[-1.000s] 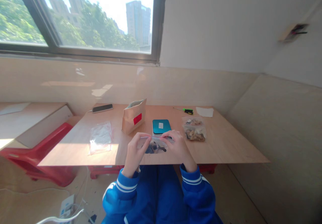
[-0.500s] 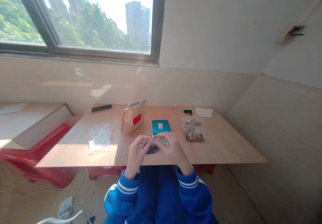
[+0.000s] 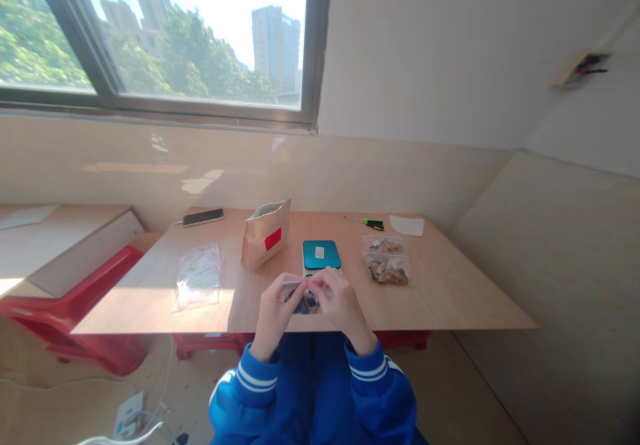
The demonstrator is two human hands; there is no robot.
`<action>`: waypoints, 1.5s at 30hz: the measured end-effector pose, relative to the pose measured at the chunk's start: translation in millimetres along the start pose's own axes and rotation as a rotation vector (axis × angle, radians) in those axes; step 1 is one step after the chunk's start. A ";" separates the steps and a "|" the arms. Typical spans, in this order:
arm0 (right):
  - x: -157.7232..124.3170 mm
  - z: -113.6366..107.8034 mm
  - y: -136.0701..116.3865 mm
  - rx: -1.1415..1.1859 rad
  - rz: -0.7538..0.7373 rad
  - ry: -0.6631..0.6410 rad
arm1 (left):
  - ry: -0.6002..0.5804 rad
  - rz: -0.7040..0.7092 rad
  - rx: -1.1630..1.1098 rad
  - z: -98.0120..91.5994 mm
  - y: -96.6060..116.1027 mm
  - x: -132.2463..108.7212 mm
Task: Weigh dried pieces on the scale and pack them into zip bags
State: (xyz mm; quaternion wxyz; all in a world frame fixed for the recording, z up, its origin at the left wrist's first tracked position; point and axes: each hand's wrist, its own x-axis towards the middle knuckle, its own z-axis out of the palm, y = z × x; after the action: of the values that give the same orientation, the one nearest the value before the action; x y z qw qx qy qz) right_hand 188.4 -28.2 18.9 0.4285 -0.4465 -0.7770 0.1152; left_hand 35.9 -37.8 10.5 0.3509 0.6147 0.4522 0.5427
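Note:
Close to the table's front edge, my left hand point(image 3: 277, 308) and my right hand point(image 3: 343, 302) pinch the top edge of a clear zip bag point(image 3: 313, 304). Dark and pale pieces show inside it, partly covered by my fingers. The two thumbs and fingertips meet near the middle of the bag's top. Just behind the hands lies a small scale with a teal top point(image 3: 321, 254); its front part is hidden by my fingers. To the right rest two filled zip bags point(image 3: 387, 268) holding brownish dried pieces. A kraft paper pouch point(image 3: 266, 235) with a red label stands upright, its top open.
Flat clear zip bags point(image 3: 199, 275) lie in sunlight at the left. A phone point(image 3: 203, 217) is at the back left. A screwdriver point(image 3: 367, 222) and a white paper point(image 3: 407, 225) lie at the back right. Red stools point(image 3: 215, 345) stand beneath the table.
My hands have drawn slightly closer together along the bag's top edge, and the fingertips now meet. The bag's upper edge is less visible. Things on the table have stayed in place.

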 end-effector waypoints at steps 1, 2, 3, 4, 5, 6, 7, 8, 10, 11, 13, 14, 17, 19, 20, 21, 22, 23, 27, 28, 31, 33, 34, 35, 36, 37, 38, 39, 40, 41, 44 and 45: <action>-0.2 -0.6 -1.0 0.024 0.003 -0.028 | 0.005 0.000 0.001 0.5 -0.8 -0.7; -0.3 -0.7 -1.4 0.044 0.007 -0.046 | 0.010 -0.002 0.003 1.4 -1.4 -1.6; -0.5 -0.4 -1.1 0.054 0.013 -0.049 | 0.012 -0.005 0.005 2.7 -1.6 -2.8; -0.7 0.3 -0.2 0.052 0.020 -0.038 | 0.010 -0.009 0.006 4.2 -1.5 -4.1; -1.1 1.1 1.2 0.043 0.029 -0.019 | 0.007 -0.011 0.004 5.8 -0.9 -5.5; -1.6 1.8 3.2 0.037 0.040 0.004 | 0.007 -0.013 0.000 7.3 -0.1 -6.6; -2.4 2.2 5.5 0.046 0.053 0.022 | 0.010 -0.015 -0.010 8.4 0.7 -7.5; -3.5 1.9 8.1 0.071 0.067 0.031 | 0.019 -0.020 -0.025 8.8 1.5 -7.9; -7.0 -0.7 14.6 0.136 0.107 0.024 | 0.034 -0.040 -0.070 7.2 1.8 -7.6; -9.4 -3.2 18.3 0.148 0.127 0.016 | 0.029 -0.055 -0.095 5.6 1.2 -7.0; -15.3 -9.9 25.9 0.124 0.148 -0.018 | -0.017 -0.088 -0.140 2.2 -1.8 -5.9; -18.6 -13.7 29.6 0.104 0.144 -0.042 | -0.047 -0.105 -0.156 1.4 -3.7 -5.6; -27.5 -25.1 37.9 0.052 0.124 -0.097 | -0.090 -0.169 -0.211 6.9 -9.4 -6.5; -32.4 -31.8 41.2 0.030 0.137 -0.082 | -0.079 -0.216 -0.281 16.8 -12.0 -8.0; -34.8 -34.8 42.5 0.033 0.151 -0.069 | -0.063 -0.242 -0.323 22.5 -12.9 -8.7; -37.6 -37.7 43.7 0.054 0.172 -0.065 | -0.043 -0.271 -0.365 28.1 -13.5 -9.3; -40.7 -40.7 44.9 0.091 0.204 -0.071 | -0.021 -0.300 -0.401 33.0 -14.0 -9.6; -44.3 -43.8 46.4 0.141 0.247 -0.091 | -0.005 -0.323 -0.424 36.8 -14.3 -9.8; -58.4 -63.8 60.6 0.342 0.469 -0.212 | -0.058 -0.363 -0.348 39.9 -17.7 -9.1; -59.7 -72.3 68.1 0.363 0.512 -0.214 | -0.080 -0.361 -0.319 37.9 -19.7 -8.6; -51.9 -106.9 103.5 0.359 0.608 -0.147 | -0.124 -0.362 -0.267 26.4 -29.0 -5.7; -37.9 -132.2 135.9 0.292 0.642 -0.110 | -0.131 -0.373 -0.221 15.7 -36.4 -3.4; -29.7 -142.8 152.6 0.228 0.649 -0.115 | -0.117 -0.380 -0.196 9.9 -39.9 -2.4; -22.0 -150.7 168.6 0.131 0.648 -0.106 | -0.098 -0.385 -0.177 4.3 -43.2 -1.7; -15.6 -155.0 182.9 -0.027 0.642 -0.040 | -0.081 -0.390 -0.162 -1.2 -46.4 -1.4; -11.4 -155.3 195.0 -0.167 0.637 0.041 | -0.067 -0.392 -0.149 -6.2 -49.5 -1.4; -10.0 -151.2 204.5 -0.296 0.619 0.123 | -0.052 -0.395 -0.134 -11.0 -52.7 -1.6; -11.8 -142.8 211.4 -0.410 0.592 0.204 | -0.038 -0.398 -0.116 -15.4 -56.0 -2.1; -16.8 -130.7 216.0 -0.498 0.561 0.269 | -0.025 -0.401 -0.094 -19.6 -59.5 -2.5; -24.6 -115.6 218.9 -0.569 0.531 0.311 | -0.008 -0.402 -0.069 -23.7 -62.8 -2.8; -56.3 -63.1 221.8 -0.660 0.575 0.284 | 0.053 -0.388 0.001 -35.7 -69.9 -1.9; -66.1 -47.2 222.2 -0.666 0.634 0.233 | 0.077 -0.369 0.022 -39.3 -70.3 -0.9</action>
State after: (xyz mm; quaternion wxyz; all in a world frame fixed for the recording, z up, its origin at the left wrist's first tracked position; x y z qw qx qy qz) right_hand 372.3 37.5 -114.5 0.2903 -0.7848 -0.5437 -0.0658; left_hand -15.1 -16.7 -48.2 0.4202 0.5038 0.5764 0.4872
